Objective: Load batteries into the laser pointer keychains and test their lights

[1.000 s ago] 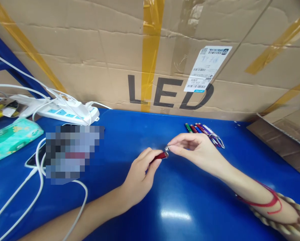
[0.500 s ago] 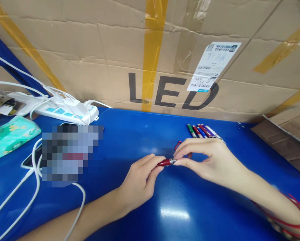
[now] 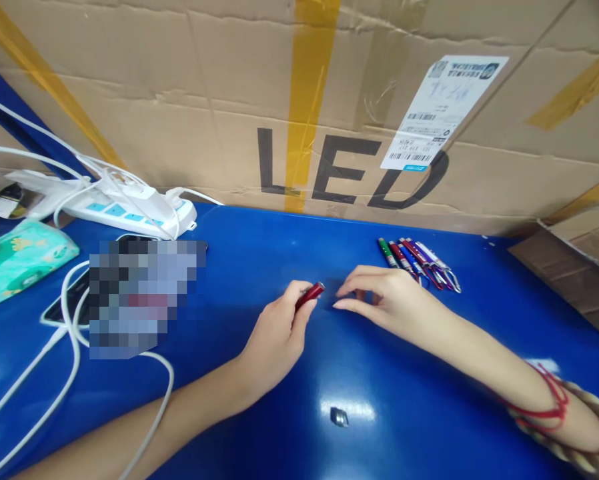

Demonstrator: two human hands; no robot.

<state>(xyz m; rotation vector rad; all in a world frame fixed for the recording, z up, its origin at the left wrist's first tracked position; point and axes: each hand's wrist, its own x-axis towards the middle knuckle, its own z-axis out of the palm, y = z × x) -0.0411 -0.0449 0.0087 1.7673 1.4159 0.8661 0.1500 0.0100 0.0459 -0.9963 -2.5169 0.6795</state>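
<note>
My left hand (image 3: 279,327) is closed around a slim red penlight tube (image 3: 310,295), its end sticking out past the thumb and index finger toward the upper right. Across a small gap, my right hand (image 3: 379,290) hovers with thumb and index finger apart and nothing visible between them. A small silver metal cap piece (image 3: 338,417) lies on the blue table (image 3: 259,433), nearer to me than both hands. Just beyond the right hand is a row of similar penlights (image 3: 412,257) in green, red, blue and purple, some with metal clips.
A large cardboard box (image 3: 219,153) marked LED stands along the back. On the left are a white power strip (image 3: 129,210), white cables (image 3: 69,373), a phone (image 3: 54,313) partly under a blurred patch, and a green tissue pack (image 3: 29,260). Another carton (image 3: 569,267) sits at right.
The silver piece has left the tube's end and now lies on the table. My right hand has let go and drawn slightly away. The tube in my left hand has tilted upward.
</note>
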